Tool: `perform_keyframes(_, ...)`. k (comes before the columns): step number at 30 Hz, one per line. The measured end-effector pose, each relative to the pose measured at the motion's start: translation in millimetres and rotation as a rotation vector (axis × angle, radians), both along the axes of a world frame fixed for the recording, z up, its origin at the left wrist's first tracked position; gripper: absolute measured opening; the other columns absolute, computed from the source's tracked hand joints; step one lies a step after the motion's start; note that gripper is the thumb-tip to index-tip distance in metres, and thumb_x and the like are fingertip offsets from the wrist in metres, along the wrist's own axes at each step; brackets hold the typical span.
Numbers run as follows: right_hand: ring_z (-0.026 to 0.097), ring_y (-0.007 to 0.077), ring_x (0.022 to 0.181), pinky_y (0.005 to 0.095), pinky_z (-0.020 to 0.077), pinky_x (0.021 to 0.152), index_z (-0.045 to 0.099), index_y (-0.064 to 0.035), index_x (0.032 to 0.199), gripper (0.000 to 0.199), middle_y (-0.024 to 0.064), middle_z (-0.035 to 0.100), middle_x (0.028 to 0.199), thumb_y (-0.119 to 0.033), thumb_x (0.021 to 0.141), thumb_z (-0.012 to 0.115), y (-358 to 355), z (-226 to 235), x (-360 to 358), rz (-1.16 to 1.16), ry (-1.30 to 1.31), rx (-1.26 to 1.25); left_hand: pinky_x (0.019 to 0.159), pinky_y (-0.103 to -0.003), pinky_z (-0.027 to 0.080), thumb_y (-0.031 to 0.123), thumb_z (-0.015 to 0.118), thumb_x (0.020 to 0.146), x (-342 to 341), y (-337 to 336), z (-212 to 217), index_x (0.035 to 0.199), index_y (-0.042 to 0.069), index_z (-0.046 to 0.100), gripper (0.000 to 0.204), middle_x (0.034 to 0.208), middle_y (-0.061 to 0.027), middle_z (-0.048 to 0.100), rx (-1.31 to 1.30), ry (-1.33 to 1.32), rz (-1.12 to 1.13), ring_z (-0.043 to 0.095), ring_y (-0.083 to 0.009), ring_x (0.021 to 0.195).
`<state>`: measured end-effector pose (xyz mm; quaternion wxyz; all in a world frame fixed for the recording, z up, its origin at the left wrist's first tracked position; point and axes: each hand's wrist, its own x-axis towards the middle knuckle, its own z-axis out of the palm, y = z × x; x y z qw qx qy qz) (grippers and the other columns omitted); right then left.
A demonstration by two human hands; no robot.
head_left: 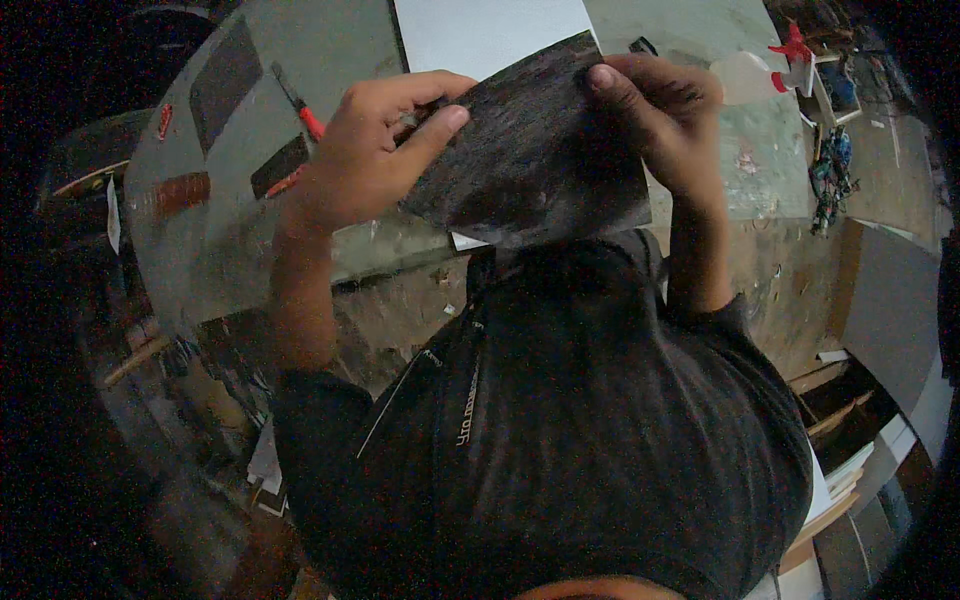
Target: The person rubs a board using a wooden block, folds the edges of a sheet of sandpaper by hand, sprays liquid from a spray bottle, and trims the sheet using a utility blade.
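Note:
A dark, streaky, flexible sheet [545, 150] is held up in front of my chest, slightly bowed. My left hand [385, 140] pinches its left edge between thumb and fingers. At the upper right corner, my right hand [660, 110] grips it with the thumb on top and the fingers behind. What the sheet is made of cannot be told. Beyond and partly beneath it, a white board [490, 35] lies on the worktable, its near corner just showing below the sheet.
The grey-green worktable [370, 235] carries a red-handled tool with a thin blade [308, 115], dark flat pieces [225, 75] and a brown-red block [182, 191] on the left. A translucent spray bottle [745, 78] with a red trigger lies at right, near a crumpled rag [832, 175].

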<state>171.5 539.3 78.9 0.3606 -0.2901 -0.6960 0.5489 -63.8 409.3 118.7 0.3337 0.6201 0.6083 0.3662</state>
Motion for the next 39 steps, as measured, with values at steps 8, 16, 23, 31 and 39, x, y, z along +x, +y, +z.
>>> perform_keyframes(8, 0.068, 0.0111, 0.072, 0.0271, 0.0537, 0.069, 0.076, 0.0014, 0.094, 0.022, 0.0091, 0.075, 0.08, -0.02, 0.09, 0.076, -5, 7, -4, -0.096, -0.064, 0.164, 0.073, -0.026, 0.053, 0.009, 0.065, 0.097, 5, 2, 15, 0.115, -0.004, 0.068, 0.023, 0.092, -0.0073, 0.073, -0.073, -0.113, -0.052, 0.066, -0.0105, 0.082)
perform_keyframes(16, 0.067, 0.0107, 0.071, 0.027, 0.0532, 0.068, 0.076, 0.001, 0.094, 0.023, 0.0082, 0.075, 0.079, -0.022, 0.089, 0.076, 0, 7, 2, -0.069, -0.067, 0.118, 0.068, -0.027, 0.053, 0.009, 0.068, 0.093, 6, -3, 8, 0.111, -0.003, 0.071, 0.021, 0.09, -0.0122, 0.073, 0.147, 0.192, 0.003, 0.067, -0.0131, 0.077)
perform_keyframes(23, 0.067, 0.0106, 0.072, 0.027, 0.0532, 0.069, 0.076, 0.0017, 0.094, 0.025, 0.0068, 0.075, 0.079, -0.023, 0.09, 0.075, 4, 2, -1, 0.0, -0.019, 0.084, 0.079, -0.03, 0.054, 0.002, 0.063, 0.094, -11, -11, 19, 0.125, -0.003, 0.065, 0.031, 0.107, -0.0163, 0.071, 0.064, 0.145, -0.155, 0.067, -0.0166, 0.094)
perform_keyframes(31, 0.069, 0.0126, 0.077, 0.0275, 0.0545, 0.073, 0.075, 0.0027, 0.095, 0.025, 0.0073, 0.075, 0.084, -0.021, 0.091, 0.074, 18, -8, 13, -0.067, -0.026, 0.098, 0.088, -0.027, 0.052, 0.004, 0.067, 0.093, -31, -31, 12, 0.127, -0.004, 0.063, 0.035, 0.106, -0.0128, 0.073, 0.016, 0.11, -0.144, 0.068, -0.0156, 0.097)
perform_keyframes(39, 0.069, 0.0137, 0.074, 0.0282, 0.0544, 0.07, 0.076, 0.002, 0.096, 0.024, 0.0088, 0.076, 0.082, -0.021, 0.089, 0.076, 6, 0, 6, -0.066, -0.052, 0.127, 0.075, -0.026, 0.054, 0.011, 0.074, 0.089, 12, -11, 13, 0.106, -0.002, 0.073, 0.022, 0.086, -0.0086, 0.074, -0.099, 0.212, 0.237, 0.068, -0.0104, 0.078)
